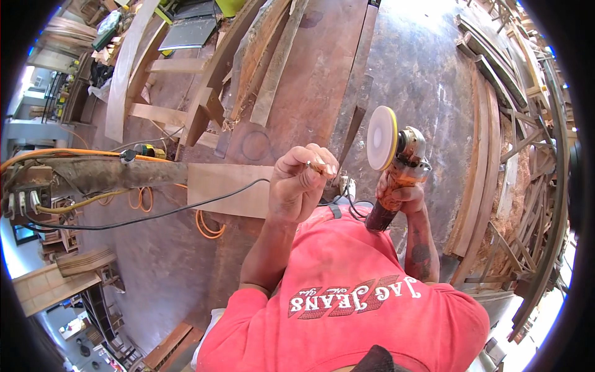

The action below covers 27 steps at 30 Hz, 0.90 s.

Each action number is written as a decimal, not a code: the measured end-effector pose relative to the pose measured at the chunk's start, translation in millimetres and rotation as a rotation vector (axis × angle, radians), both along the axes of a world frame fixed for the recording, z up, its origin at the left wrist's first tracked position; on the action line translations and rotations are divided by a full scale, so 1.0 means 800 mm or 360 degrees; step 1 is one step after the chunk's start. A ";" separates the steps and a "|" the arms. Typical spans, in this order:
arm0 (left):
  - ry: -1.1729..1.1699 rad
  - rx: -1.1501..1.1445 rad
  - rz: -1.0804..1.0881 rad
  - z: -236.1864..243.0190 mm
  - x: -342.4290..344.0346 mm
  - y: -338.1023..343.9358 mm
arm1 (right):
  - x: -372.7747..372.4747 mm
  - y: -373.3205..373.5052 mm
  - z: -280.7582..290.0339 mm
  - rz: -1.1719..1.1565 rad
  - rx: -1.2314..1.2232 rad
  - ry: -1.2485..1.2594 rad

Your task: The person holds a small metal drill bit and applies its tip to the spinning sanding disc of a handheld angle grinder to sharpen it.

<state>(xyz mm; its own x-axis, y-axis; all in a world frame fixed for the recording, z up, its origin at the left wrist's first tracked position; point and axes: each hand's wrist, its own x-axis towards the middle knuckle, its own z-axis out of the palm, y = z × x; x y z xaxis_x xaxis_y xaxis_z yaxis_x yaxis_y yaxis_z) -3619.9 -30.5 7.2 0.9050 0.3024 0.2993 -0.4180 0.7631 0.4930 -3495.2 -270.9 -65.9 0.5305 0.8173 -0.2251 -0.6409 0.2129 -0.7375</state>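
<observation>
My left hand (296, 186) is raised in front of my chest, pinching a small brass-coloured metal piece (316, 167) between thumb and fingers; its exact kind is too small to make out. To the right, my right hand (409, 197) grips an angle grinder (411, 164) by its body. The grinder's round pad (379, 137), whitish with a yellow rim, points up and to the left, apart from any surface. Behind my left wrist lies a pale wooden board (226, 189), partly hidden by my forearm.
Black cable (149, 218) and orange hose (80, 150) run in from the left along a beam (118, 172) with sockets. Wooden frame parts (211, 111) and planks (279, 68) stand ahead. Long boards (480, 167) and scrap timber (527, 204) lie at the right.
</observation>
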 end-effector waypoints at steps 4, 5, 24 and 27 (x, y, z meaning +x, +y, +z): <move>0.0060 -0.0008 -0.0057 0.004 0.000 -0.002 | 0.001 0.000 0.000 -0.0015 0.0022 0.0000; 0.0035 0.0004 -0.0046 0.004 0.001 -0.002 | 0.001 0.000 -0.001 -0.0044 0.0018 -0.0010; 0.0140 -0.0397 -0.0284 0.017 -0.006 -0.005 | 0.001 -0.002 -0.005 -0.0068 0.0105 -0.0015; 0.0128 -0.0409 -0.0303 0.019 -0.007 -0.004 | 0.001 -0.002 -0.003 -0.0060 0.0088 -0.0042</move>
<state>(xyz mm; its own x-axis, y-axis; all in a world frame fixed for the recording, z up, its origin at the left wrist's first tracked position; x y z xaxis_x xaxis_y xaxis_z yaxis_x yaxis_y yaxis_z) -3625.2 -33.9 22.2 0.9702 0.1816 0.1604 -0.2232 0.9275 0.2999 -3494.6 -272.8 -68.3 0.5664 0.8074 -0.1656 -0.6120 0.2775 -0.7406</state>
